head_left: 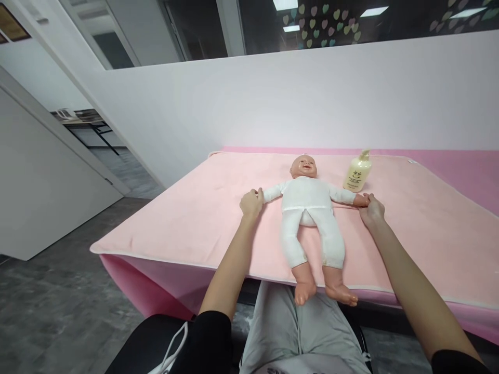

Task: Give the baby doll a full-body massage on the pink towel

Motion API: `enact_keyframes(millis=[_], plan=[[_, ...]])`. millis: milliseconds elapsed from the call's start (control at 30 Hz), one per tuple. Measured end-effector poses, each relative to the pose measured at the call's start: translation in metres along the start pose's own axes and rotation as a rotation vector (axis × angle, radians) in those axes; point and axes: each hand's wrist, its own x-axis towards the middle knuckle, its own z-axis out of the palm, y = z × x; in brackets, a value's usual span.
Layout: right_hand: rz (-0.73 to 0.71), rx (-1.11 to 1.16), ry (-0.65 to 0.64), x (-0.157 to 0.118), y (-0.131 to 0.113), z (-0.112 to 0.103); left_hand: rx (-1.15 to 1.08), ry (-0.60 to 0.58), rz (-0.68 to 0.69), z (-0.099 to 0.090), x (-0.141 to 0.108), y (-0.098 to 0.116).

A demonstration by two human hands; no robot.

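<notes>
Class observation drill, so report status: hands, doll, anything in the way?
Left hand, right hand: each holding one arm of the doll. Doll: face up, arms spread. Pump bottle: beyond one arm, seemingly not blocking.

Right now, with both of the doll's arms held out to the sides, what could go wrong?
The pump bottle stands close to the doll's arm on the right hand's side, so swinging that arm upward might knock it over. The doll's feet hang past the near edge of the pink mat, so a pull toward the person could perhaps drag it off.
</notes>
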Motion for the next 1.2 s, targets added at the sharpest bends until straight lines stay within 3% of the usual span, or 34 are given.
enact_keyframes(millis=[100,200,333,500,600,733,1033,1200], plan=[[0.000,-0.121,0.016,-0.002,-0.003,0.000,0.066,-0.044,0.044,-0.001,-0.001,0.004],[-0.018,-0.222,0.009,-0.007,-0.005,0.000,-0.048,-0.022,0.032,-0.005,-0.001,0.004],[-0.051,-0.310,-0.020,-0.012,-0.007,0.000,-0.416,0.012,-0.049,-0.011,0.004,0.006],[-0.026,-0.343,-0.005,-0.016,-0.009,0.001,-0.995,0.071,-0.375,-0.013,0.013,0.008],[-0.023,-0.358,0.009,-0.018,-0.010,0.002,-1.177,0.108,-0.369,-0.011,0.015,0.007],[-0.039,-0.369,0.002,-0.020,-0.011,0.002,-1.162,0.124,-0.321,-0.005,0.014,0.007],[-0.075,-0.306,0.051,-0.024,-0.014,0.003,-1.161,0.116,-0.548,0.006,0.023,0.007],[-0.085,-0.300,0.015,-0.022,-0.011,0.001,-1.208,0.086,-0.463,-0.001,0.016,0.012]])
